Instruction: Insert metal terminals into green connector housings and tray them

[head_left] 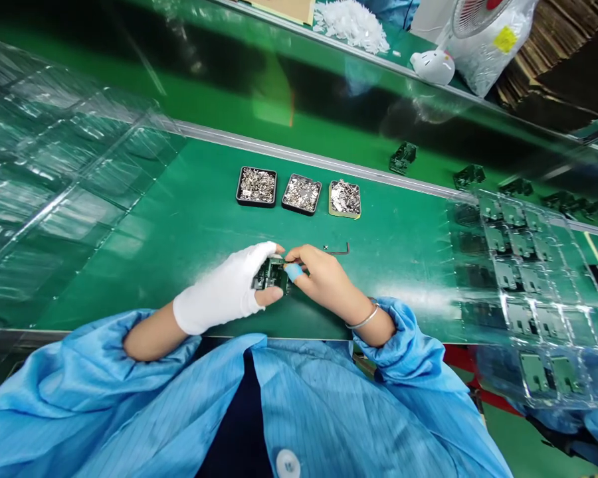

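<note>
My left hand (234,285), in a white fingerless glove, is closed around a small green circuit board assembly (272,275), its thumb along the near side. My right hand (319,272) wears a blue finger cover on one digit and a bracelet at the wrist. Its fingertips are pinched together at the right edge of the board; whatever they hold is too small to make out. Just beyond the right hand, a dark hex key (341,251) lies on the green mat with a tiny metal part (325,247) beside it.
Three small trays of metal parts, a left one (238,192), a middle one (299,212) and a right one (343,214), stand beyond my hands. Clear plastic blister trays (70,192) cover the left side. Another blister tray (533,299) at right holds several boards. More assemblies (403,157) appear at the back.
</note>
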A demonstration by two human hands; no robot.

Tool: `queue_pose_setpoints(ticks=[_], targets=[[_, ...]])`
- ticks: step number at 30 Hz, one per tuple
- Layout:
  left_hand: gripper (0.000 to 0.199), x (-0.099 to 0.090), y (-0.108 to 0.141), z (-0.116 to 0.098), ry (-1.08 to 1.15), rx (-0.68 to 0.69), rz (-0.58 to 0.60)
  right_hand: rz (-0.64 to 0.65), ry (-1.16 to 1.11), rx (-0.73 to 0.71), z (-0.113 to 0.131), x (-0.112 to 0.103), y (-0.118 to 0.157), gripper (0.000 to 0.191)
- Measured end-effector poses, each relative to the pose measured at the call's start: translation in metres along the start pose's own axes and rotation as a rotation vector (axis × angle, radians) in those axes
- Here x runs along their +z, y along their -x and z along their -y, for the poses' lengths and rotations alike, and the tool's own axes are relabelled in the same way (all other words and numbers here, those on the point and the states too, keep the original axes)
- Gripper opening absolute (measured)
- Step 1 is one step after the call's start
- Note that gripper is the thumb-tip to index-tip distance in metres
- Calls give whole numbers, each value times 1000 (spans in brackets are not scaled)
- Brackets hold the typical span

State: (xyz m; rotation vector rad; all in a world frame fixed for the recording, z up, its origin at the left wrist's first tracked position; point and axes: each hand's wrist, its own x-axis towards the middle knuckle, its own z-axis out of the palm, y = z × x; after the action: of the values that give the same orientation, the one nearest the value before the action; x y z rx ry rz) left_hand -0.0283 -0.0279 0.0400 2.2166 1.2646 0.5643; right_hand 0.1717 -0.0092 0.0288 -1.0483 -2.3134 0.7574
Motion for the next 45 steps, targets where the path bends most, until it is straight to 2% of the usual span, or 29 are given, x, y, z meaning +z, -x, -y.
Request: queue_pose_setpoints(ticks=[2,4,7,12,16,19,21,24,27,30,32,34,38,45], targets=[[31,-8,-5,-4,-113,-41,80,42,50,-29,4,1,0,21],[22,-12,-10,-8,-243,-52,127,80,112,-43,8,2,1,24],[22,-11,-12,-11,-362,-29,147,114,213,-35,16,1,2,27],[26,-4,-10,-12,-445,-25,88,172,344,-22,28,-1,-2,20],[28,-9,-12,-8,-273,-77,48,149,307,71,25,-5,-6,17],[42,-16,-10,-2,-44,-151,-52,141,267,251,13,-11,-6,18],[54,-15,-6,3,14,-154,-93,189,258,318,2,-16,-5,22],[69,-5,1,8,-40,-89,-49,234,311,293,-11,-22,-4,27],[59,10,4,12,-116,-91,-36,229,462,271,-20,-27,-1,27],[54,19,5,16,-102,-105,-54,243,550,239,-27,-27,3,28],[54,21,6,18,-70,-113,-47,208,496,185,-32,-25,7,30],[54,21,6,19,-49,-128,-21,172,349,119,-38,-23,12,32],[51,17,7,17,-47,-137,34,187,105,36,-44,-18,18,37],[48,14,9,16,-63,-95,47,256,180,108,-27,-11,13,35]])
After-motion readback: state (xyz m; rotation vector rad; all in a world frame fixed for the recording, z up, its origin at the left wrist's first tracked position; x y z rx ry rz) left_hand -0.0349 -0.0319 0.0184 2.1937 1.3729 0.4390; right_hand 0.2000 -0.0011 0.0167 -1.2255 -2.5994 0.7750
